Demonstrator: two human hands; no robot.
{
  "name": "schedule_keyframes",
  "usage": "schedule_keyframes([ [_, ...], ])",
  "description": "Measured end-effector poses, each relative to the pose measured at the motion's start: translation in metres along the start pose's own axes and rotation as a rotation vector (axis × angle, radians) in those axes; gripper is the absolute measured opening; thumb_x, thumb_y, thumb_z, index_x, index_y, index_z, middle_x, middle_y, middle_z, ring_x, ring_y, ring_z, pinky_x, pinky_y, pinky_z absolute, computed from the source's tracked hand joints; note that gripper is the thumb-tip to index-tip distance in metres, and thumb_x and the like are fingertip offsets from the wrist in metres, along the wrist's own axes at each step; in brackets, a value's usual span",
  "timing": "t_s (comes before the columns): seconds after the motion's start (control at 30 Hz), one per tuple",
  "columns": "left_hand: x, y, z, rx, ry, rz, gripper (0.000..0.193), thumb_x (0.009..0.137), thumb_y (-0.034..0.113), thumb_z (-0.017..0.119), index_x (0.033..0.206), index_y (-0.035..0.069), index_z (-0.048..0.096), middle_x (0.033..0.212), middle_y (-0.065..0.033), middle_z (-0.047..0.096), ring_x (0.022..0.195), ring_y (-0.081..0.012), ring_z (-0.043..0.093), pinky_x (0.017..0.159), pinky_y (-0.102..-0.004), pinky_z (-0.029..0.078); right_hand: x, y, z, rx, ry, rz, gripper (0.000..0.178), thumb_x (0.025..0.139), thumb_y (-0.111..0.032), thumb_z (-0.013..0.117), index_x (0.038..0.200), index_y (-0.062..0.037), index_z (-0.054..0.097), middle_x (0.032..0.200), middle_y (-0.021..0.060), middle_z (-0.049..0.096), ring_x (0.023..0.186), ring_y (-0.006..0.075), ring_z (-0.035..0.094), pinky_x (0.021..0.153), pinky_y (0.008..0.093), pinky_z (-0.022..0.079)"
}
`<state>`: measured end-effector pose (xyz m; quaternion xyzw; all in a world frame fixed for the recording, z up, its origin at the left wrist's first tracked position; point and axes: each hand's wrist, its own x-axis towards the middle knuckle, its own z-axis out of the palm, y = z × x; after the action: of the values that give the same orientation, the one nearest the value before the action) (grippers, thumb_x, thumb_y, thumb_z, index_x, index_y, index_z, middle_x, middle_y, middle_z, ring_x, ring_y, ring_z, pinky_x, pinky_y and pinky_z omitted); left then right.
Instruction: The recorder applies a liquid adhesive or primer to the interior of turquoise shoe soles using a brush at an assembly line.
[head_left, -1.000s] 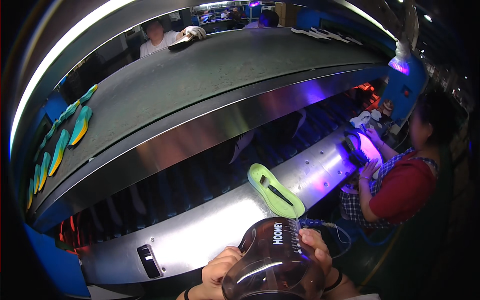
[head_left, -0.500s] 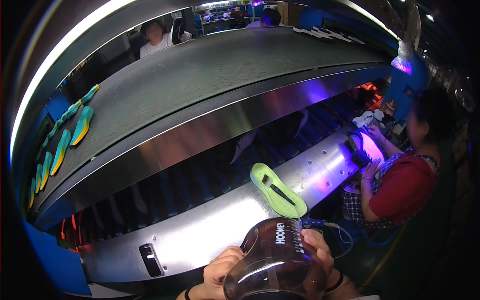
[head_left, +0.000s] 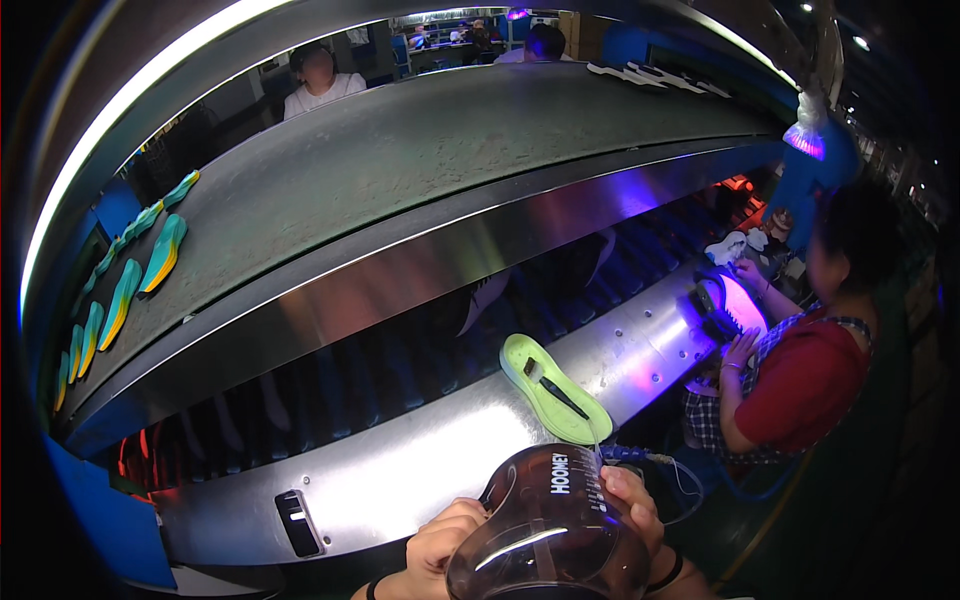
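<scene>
A large dark see-through water bottle (head_left: pixel 545 535) with pale measuring marks fills the lower middle of the view, close to me. My left hand (head_left: pixel 440 540) grips its left side with the fingers curled. On its right side my right hand (head_left: pixel 635 505) is wrapped round it, fingers partly hidden behind it. Just beyond the bottle, a lime-green shoe sole (head_left: pixel 535 350) lies on the metal ledge (head_left: pixel 420 440). A brush with a black handle (head_left: pixel 563 396) rests inside the sole.
A dark phone (head_left: pixel 299 522) lies on the ledge at left. Teal-and-yellow soles (head_left: pixel 164 252) line the left end of the conveyor belt (head_left: pixel 400 150). At right a co-worker in red (head_left: pixel 815 385) handles a sole (head_left: pixel 742 300) under purple light. Another person (head_left: pixel 322 85) is across the belt.
Across the belt, the person no longer holds up a dark shoe. My hands and the bottle stay nearly in place. The pale pieces on the far belt have shifted slightly.
</scene>
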<state>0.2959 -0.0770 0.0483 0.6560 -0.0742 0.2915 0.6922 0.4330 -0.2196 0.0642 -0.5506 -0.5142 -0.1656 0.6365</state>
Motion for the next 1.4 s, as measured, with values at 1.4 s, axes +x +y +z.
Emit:
schedule_keyframes([
  [1.4,0.003,0.012,0.001,0.039,0.056,-0.033,0.024,0.058,0.002,0.075,0.079,-0.002,0.064,0.073,-0.0104,0.063,0.068,-0.0202,0.056,0.067,-0.0340,0.042,-0.035,0.004,0.007,-0.166,-0.012,-0.021,0.055,0.081,-0.015,0.055,0.126,-0.0047,0.023,0.117,0.0221,0.041,0.104,0.0333,0.048,0.088,0.0435,0.042],
])
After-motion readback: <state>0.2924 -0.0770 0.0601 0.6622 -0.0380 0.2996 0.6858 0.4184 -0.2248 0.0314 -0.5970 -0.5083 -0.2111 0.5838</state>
